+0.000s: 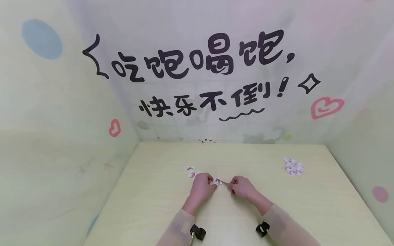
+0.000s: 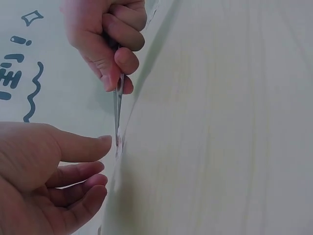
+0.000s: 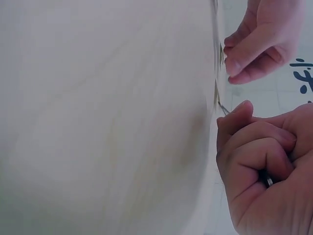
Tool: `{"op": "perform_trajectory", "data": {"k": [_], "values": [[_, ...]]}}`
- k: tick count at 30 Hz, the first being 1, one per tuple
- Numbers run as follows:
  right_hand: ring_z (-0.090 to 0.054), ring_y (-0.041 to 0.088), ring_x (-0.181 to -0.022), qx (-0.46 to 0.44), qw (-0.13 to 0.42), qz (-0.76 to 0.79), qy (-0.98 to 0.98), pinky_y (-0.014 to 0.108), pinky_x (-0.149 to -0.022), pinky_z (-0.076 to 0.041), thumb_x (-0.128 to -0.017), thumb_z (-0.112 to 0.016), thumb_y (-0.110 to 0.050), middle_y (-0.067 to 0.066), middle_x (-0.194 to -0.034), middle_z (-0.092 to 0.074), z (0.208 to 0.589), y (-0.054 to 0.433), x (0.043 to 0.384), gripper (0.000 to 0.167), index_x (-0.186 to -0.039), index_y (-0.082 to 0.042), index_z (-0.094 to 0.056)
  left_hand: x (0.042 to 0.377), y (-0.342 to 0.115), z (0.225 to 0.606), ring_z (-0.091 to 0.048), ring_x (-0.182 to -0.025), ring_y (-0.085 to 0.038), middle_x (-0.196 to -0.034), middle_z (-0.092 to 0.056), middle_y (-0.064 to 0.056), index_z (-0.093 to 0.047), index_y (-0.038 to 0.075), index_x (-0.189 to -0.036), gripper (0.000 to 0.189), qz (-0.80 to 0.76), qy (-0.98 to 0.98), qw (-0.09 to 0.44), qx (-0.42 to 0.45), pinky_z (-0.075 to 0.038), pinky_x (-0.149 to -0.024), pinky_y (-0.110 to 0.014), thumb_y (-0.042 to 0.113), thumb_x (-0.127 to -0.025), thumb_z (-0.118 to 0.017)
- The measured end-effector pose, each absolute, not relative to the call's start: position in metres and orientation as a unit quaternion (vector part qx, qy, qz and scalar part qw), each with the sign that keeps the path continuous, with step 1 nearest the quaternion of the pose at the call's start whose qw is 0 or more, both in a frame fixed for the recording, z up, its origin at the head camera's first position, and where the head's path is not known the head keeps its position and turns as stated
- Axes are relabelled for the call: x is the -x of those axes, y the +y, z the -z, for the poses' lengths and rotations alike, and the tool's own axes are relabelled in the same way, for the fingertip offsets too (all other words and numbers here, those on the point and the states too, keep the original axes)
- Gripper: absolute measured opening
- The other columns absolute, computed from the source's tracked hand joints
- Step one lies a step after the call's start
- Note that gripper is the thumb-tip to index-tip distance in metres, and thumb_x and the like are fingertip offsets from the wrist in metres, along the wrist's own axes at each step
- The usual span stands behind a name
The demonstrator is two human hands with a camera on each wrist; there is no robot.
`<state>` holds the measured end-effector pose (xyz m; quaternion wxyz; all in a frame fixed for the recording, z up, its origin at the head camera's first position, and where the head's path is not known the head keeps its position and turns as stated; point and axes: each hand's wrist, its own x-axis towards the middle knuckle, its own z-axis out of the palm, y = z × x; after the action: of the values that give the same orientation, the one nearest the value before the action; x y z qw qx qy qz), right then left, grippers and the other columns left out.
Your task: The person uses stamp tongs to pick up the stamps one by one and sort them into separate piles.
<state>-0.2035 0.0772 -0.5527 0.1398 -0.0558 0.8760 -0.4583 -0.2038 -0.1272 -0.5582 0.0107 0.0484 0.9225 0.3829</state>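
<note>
A small white card (image 1: 218, 181) with a coloured picture lies on the table between the two hands. My right hand (image 1: 243, 187) pinches slim metal tweezers (image 2: 118, 105), their tips pointing down-left onto that card. The fingers of my right hand are curled tightly in the right wrist view. My left hand (image 1: 202, 186) is at the card's left side, thumb and fingers bent and apart, fingertips right by the card's edge. Whether they touch it cannot be told. More small picture cards (image 1: 189, 169) lie just beyond the left hand, partly hidden by it.
A heap of similar small white cards (image 1: 293, 167) lies on the right part of the pale wooden table (image 1: 160, 160). Printed fabric walls (image 1: 172, 130) enclose the table's back and sides. Each wrist carries a black camera (image 1: 262, 229).
</note>
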Motion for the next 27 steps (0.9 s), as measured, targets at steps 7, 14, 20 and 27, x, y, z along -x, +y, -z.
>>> {"op": "perform_trajectory", "data": {"k": [7, 14, 20, 27], "values": [[-0.049, 0.015, -0.061, 0.057, 0.14, 0.46, 0.875, 0.028, -0.058, -0.04, -0.103, -0.065, -0.009, 0.002, -0.07, -0.063, 0.55, 0.08, 0.198, 0.017, -0.087, -0.005, -0.066, 0.209, -0.115, 0.564, -0.061, -0.081, -0.019, -0.088, -0.064, -0.005, -0.074, -0.003, -0.102, 0.02, -0.376, 0.925, 0.01, -0.048, -0.058, -0.078, -0.041, 0.005, -0.088, -0.086], [-0.05, 0.017, -0.065, 0.058, 0.157, 0.457, 0.874, 0.029, -0.061, -0.04, -0.104, -0.065, -0.012, 0.003, -0.073, -0.065, 0.548, 0.093, 0.203, 0.018, -0.088, -0.006, -0.067, 0.214, -0.108, 0.565, -0.064, -0.085, -0.021, -0.091, -0.067, -0.006, -0.075, 0.0, -0.102, 0.016, -0.385, 0.922, 0.029, -0.038, -0.059, -0.082, -0.042, 0.003, -0.088, -0.084], [-0.054, 0.02, -0.071, 0.073, 0.186, 0.449, 0.871, 0.032, -0.067, -0.042, -0.105, -0.065, -0.014, 0.005, -0.074, -0.067, 0.547, 0.103, 0.209, 0.018, -0.089, -0.005, -0.067, 0.216, -0.107, 0.562, -0.066, -0.088, -0.023, -0.094, -0.068, -0.006, -0.075, 0.001, -0.104, 0.016, -0.393, 0.918, 0.051, -0.027, -0.06, -0.085, -0.044, 0.001, -0.089, -0.083], [-0.055, 0.019, -0.069, 0.095, 0.191, 0.433, 0.876, 0.032, -0.067, -0.043, -0.104, -0.066, -0.013, 0.002, -0.071, -0.065, 0.552, 0.104, 0.212, 0.016, -0.089, -0.009, -0.067, 0.217, -0.108, 0.561, -0.065, -0.089, -0.022, -0.094, -0.068, -0.005, -0.076, 0.002, -0.105, 0.017, -0.402, 0.913, 0.061, -0.025, -0.06, -0.086, -0.044, 0.0, -0.089, -0.082]]}}
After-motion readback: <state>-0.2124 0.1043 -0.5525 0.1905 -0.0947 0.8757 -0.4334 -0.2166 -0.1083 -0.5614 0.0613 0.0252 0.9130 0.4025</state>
